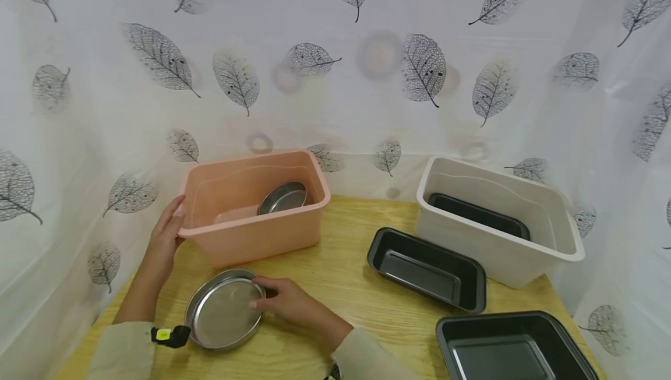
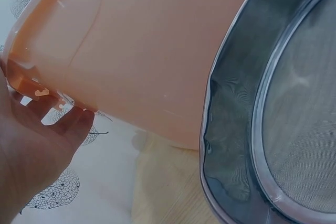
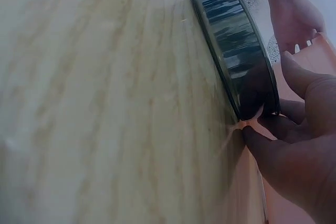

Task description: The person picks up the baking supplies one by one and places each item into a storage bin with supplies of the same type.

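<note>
A round silver cake pan (image 1: 225, 313) rests on the table in front of the pink bin (image 1: 257, 234). My right hand (image 1: 293, 307) holds this pan at its right edge, thumb over the rim; in the right wrist view the fingers (image 3: 268, 124) meet its shiny side wall (image 3: 236, 45). With my left hand (image 1: 166, 231) I grip the bin's left rim; the left wrist view shows the fingers (image 2: 79, 124) hooked under that rim. A second round silver pan (image 1: 285, 197) leans inside the bin at its right end.
To the right stands a white bin (image 1: 493, 252) with a dark loaf pan (image 1: 477, 217) inside. Another dark loaf pan (image 1: 427, 269) lies before it, and a larger dark rectangular pan (image 1: 514, 348) sits near the front right. A leaf-print curtain (image 1: 341, 106) surrounds the wooden table (image 1: 325, 263).
</note>
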The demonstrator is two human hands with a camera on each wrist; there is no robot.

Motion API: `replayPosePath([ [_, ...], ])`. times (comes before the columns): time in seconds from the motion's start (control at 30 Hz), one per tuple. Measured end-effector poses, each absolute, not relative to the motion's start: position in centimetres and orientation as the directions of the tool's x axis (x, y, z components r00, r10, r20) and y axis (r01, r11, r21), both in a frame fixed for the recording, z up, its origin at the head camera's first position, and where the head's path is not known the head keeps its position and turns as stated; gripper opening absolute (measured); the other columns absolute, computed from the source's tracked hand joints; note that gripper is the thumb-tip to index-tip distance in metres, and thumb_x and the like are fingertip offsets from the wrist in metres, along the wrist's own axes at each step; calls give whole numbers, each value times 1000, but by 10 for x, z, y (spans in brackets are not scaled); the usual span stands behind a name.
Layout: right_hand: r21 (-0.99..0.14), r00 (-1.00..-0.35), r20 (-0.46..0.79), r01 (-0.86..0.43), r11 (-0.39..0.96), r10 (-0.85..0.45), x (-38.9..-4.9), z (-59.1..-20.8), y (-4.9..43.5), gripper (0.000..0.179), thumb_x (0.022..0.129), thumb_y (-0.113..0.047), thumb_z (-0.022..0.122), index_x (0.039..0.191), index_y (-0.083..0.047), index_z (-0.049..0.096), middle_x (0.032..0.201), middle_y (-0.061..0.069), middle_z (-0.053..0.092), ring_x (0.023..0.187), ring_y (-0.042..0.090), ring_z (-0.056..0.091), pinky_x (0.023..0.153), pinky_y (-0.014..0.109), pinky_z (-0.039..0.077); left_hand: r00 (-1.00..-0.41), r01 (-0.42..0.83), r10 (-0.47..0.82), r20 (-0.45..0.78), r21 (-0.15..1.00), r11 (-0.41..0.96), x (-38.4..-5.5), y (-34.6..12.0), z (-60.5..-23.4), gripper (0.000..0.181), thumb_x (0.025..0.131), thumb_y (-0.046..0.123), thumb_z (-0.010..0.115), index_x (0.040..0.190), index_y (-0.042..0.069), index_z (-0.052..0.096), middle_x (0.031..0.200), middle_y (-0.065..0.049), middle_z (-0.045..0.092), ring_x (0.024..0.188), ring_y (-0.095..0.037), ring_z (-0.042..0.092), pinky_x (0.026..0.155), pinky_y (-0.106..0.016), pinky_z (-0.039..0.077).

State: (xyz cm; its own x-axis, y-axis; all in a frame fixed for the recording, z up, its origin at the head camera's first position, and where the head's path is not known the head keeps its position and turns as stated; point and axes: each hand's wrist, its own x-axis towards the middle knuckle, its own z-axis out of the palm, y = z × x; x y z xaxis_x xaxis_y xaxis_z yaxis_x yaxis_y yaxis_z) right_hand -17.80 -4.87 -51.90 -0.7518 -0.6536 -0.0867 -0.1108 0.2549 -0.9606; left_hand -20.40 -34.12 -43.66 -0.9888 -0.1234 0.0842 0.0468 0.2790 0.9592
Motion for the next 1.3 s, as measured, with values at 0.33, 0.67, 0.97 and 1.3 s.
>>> replayPosePath([
  [0.33, -943, -790, -86, -132, 306, -607, -179, -506, -43, 57, 93, -40, 72, 146, -31, 54, 151, -10, 49, 137, 15, 49, 107, 31, 47, -988, 52, -128, 88, 964, 261, -202, -339, -435, 59, 107, 53, 30, 162, 37, 16, 171, -3, 11, 141, -18, 36, 117, -35, 33],
  [0.67, -952, -795, -29, -164, 260, -606, -186, -500, -34, 47, 99, -21, 65, 145, -15, 55, 151, -4, 51, 141, 23, 46, 105, 26, 48, -986, 66, -134, 101, 967, 246, -204, -342, -437, 59, 107, 53, 31, 162, 36, 18, 170, -5, 12, 137, -16, 38, 85, -6, 40],
  [0.97, -970, -810, -53, -97, 222, -584, -187, -504, -30, 46, 97, -11, 66, 142, -9, 59, 152, 6, 51, 137, 30, 51, 95, 26, 54, -986, 64, -134, 100, 966, 249, -204, -340, -437, 59, 107, 53, 31, 162, 36, 18, 170, -4, 12, 139, -18, 36, 89, -9, 39],
  [1.3, -972, -821, -30, -110, 209, -571, -187, -499, -22, 46, 96, -11, 67, 141, -6, 59, 151, 12, 52, 135, 33, 52, 96, 28, 54, -985, 70, -136, 106, 967, 246, -204, -340, -438, 59, 107, 53, 31, 162, 35, 18, 171, -3, 11, 140, -18, 36, 88, -6, 39],
])
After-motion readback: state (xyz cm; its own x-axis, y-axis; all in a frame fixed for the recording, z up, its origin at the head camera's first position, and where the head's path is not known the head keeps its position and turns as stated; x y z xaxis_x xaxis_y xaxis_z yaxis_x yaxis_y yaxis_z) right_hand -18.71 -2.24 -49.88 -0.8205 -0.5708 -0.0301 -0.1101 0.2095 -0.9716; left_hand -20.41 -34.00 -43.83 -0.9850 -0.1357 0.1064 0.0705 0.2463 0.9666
